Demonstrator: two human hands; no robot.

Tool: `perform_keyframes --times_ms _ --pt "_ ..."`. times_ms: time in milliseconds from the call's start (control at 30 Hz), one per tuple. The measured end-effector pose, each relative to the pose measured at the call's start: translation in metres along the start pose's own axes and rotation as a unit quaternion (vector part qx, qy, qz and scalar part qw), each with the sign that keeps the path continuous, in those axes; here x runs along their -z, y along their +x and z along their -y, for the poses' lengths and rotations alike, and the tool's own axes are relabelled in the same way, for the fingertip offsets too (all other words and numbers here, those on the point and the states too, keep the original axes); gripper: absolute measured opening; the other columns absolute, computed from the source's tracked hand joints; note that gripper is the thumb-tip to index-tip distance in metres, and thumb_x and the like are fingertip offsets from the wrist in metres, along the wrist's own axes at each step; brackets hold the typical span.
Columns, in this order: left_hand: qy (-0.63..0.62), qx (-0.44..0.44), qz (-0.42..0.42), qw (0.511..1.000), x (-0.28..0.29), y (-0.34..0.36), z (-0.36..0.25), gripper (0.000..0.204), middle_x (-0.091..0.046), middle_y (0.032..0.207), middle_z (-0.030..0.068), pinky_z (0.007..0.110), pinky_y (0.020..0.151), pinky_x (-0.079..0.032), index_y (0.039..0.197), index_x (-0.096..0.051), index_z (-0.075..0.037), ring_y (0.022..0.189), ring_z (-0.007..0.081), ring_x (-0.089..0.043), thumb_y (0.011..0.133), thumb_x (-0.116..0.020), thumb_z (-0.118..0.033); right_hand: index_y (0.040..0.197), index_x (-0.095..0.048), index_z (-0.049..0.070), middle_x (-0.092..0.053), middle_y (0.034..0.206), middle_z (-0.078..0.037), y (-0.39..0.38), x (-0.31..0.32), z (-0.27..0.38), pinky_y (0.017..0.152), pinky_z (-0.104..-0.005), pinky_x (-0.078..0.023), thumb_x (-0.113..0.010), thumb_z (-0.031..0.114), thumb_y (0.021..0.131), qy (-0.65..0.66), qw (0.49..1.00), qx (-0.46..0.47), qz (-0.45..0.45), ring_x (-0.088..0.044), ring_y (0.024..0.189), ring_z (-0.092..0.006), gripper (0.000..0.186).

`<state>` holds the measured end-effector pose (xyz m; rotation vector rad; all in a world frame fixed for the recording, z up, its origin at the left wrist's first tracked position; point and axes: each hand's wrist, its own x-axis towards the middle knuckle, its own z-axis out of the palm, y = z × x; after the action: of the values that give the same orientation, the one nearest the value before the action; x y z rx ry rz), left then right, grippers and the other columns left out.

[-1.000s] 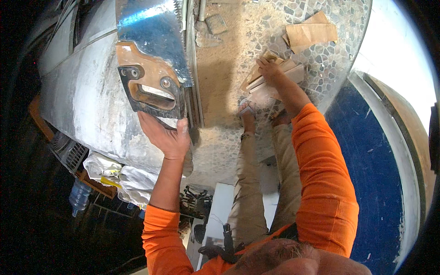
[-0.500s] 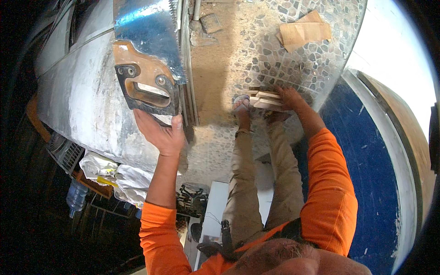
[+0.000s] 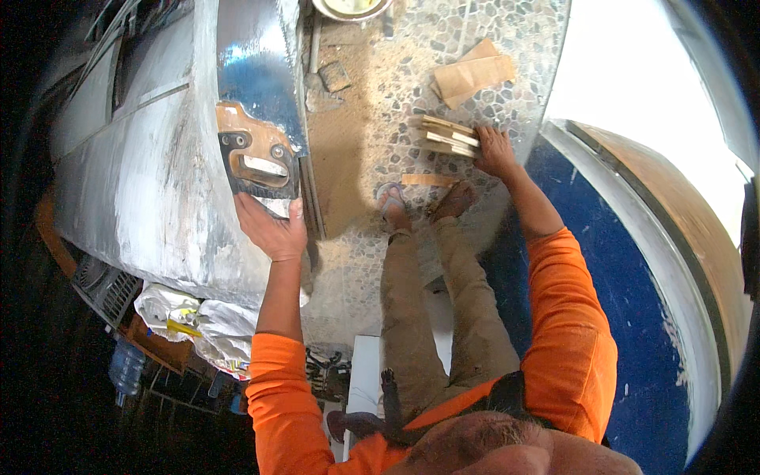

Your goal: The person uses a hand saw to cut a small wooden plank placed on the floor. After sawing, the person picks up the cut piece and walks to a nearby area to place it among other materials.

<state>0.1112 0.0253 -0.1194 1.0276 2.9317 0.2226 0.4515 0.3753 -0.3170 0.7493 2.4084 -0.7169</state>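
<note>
My left hand (image 3: 273, 231) rests at the edge of the worn white bench (image 3: 150, 198), its thumb apart from the fingers. Just beyond it lies a hand saw (image 3: 257, 87) with a wooden handle and a bluish blade; the fingertips reach the handle's near end, and whether they press on it I cannot tell. Lower down on the right, my right hand (image 3: 496, 152) is closed round the end of a small stack of thin wooden strips (image 3: 450, 136), held above the pebbled floor. A single flat wooden strip (image 3: 428, 180) lies by my feet.
Brown folded sheets (image 3: 473, 73) lie on the floor ahead. Sawdust (image 3: 340, 158) covers the ground along the bench, near a broken grey piece (image 3: 335, 77). A blue panel (image 3: 586, 261) stands on my right. White plastic bags (image 3: 210, 317) sit left of my forearm. A bowl (image 3: 352, 8) is at the top.
My right hand has raised the wooden strips from beside my feet and moved them forward, uncovering the single strip. My left hand stays by the saw. The view has shifted.
</note>
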Motion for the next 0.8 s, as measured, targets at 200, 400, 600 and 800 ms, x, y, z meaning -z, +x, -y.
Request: perform_keyframes --times_ms 200,400,600,800 --pt "-0.017 0.020 0.014 1.000 0.009 0.016 -0.011 0.112 -0.035 0.151 0.0409 0.061 0.113 -0.030 0.150 -0.029 0.014 0.138 0.0553 -0.037 0.089 -0.055 -0.076 0.132 -0.055 0.013 -0.062 0.125 -0.012 0.043 0.095 0.000 0.105 -0.0459 -0.040 -0.083 0.016 0.070 -0.111 0.991 -0.051 0.060 -0.057 0.123 -0.0305 0.068" --pt "-0.014 0.004 0.028 1.000 0.013 0.019 -0.018 0.111 -0.030 0.155 0.0383 0.060 0.114 -0.030 0.155 -0.019 0.007 0.141 0.0528 -0.035 0.091 -0.047 -0.079 0.130 -0.059 0.009 -0.063 0.124 -0.013 0.075 0.137 -0.006 0.111 -0.0465 -0.037 -0.086 0.019 0.070 -0.228 0.965 0.020 0.129 -0.058 0.122 -0.0295 0.067" --pt "-0.034 0.003 0.028 0.999 0.014 0.015 -0.018 0.108 -0.029 0.158 0.0358 0.060 0.114 -0.029 0.161 -0.012 0.000 0.143 0.0528 -0.033 0.093 -0.047 -0.077 0.130 -0.063 0.011 -0.065 0.123 -0.012 0.096 0.144 -0.006 0.109 -0.0456 -0.038 -0.082 0.029 0.075 -0.242 0.943 0.037 0.225 -0.058 0.122 -0.0306 0.061" --pt "-0.029 0.000 0.013 0.999 -0.002 -0.010 0.000 0.111 -0.030 0.158 0.0357 0.060 0.116 -0.027 0.162 -0.014 0.002 0.144 0.0540 -0.031 0.092 -0.048 -0.077 0.129 -0.065 0.010 -0.069 0.126 -0.010 0.159 0.106 -0.032 0.107 -0.0445 -0.042 -0.090 0.033 0.072 -0.266 0.940 0.040 0.212 -0.060 0.125 -0.0280 0.067"
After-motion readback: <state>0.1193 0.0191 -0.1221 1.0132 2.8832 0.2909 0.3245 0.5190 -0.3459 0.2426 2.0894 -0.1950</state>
